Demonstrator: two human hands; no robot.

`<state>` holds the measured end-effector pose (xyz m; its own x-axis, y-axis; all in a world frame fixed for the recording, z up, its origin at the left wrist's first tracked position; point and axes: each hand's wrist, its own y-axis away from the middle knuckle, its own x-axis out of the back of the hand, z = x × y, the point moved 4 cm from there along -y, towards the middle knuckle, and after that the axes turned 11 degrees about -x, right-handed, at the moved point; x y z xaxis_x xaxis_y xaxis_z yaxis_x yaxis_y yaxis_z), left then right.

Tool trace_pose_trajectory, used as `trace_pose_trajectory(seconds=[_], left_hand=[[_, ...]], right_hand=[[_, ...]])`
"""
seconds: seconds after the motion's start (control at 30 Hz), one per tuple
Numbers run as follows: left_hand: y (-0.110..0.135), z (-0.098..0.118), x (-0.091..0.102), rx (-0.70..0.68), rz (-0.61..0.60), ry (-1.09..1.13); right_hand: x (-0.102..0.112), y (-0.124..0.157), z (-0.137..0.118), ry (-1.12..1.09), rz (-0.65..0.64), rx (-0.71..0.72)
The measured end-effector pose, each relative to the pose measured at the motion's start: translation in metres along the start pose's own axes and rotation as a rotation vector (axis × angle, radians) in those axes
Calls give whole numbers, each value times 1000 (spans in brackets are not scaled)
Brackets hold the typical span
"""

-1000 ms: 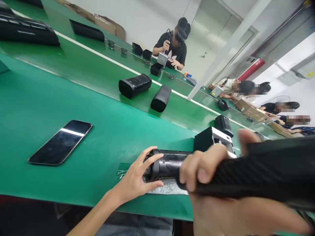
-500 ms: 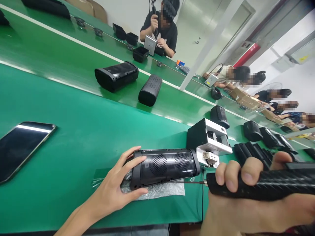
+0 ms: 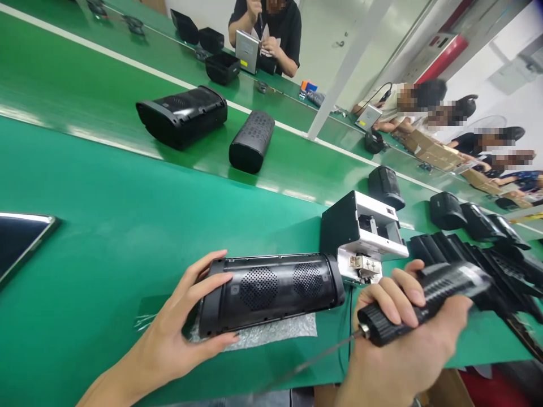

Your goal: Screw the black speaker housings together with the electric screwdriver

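Note:
A black speaker (image 3: 278, 291) with two round perforated patches lies lengthwise on the green table. Clear bubble wrap (image 3: 275, 334) is spread beneath it. Fingers of my left hand (image 3: 186, 322) wrap around the speaker's left end, thumb on the near side. My right hand (image 3: 407, 333) grips a black electric screwdriver (image 3: 424, 305) to the right of the speaker. Its long thin bit points down and left, apart from the speaker, and its tip is blurred. Just beyond the speaker's right end stands a black and white box-shaped screw feeder (image 3: 360, 234).
A phone (image 3: 21, 240) lies at the left. Two more speakers (image 3: 184, 116) stand on the green belt, others farther right. Dark panels (image 3: 470, 271) are piled at the right. Across the belt a person (image 3: 267, 45) works, with several others farther right.
My right hand has turned the screwdriver, swinging its bit away from the speaker's near edge toward the table front. My left hand stays on the speaker. The view has shifted slightly.

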<state>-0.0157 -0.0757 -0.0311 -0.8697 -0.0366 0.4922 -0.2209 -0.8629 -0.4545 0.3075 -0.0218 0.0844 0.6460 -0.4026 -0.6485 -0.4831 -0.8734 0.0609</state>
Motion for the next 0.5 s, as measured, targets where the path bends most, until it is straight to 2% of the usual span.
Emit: trace_pose_trajectory(seconds=[0.07,0.13,0.33,0.5], left_hand=[[1,-2,0,4,-1,7],[1,-4,0,-3,-1,1],[1,-2,3,-64,-2,-58],[6,3,5,-65,-18,-163]], right_hand=[[-1,0,2,-37,6,-26],[2,0,-3,-14,8,36],[24,1,-34,58,-80,163],[8,15,-36,126,-143,201]])
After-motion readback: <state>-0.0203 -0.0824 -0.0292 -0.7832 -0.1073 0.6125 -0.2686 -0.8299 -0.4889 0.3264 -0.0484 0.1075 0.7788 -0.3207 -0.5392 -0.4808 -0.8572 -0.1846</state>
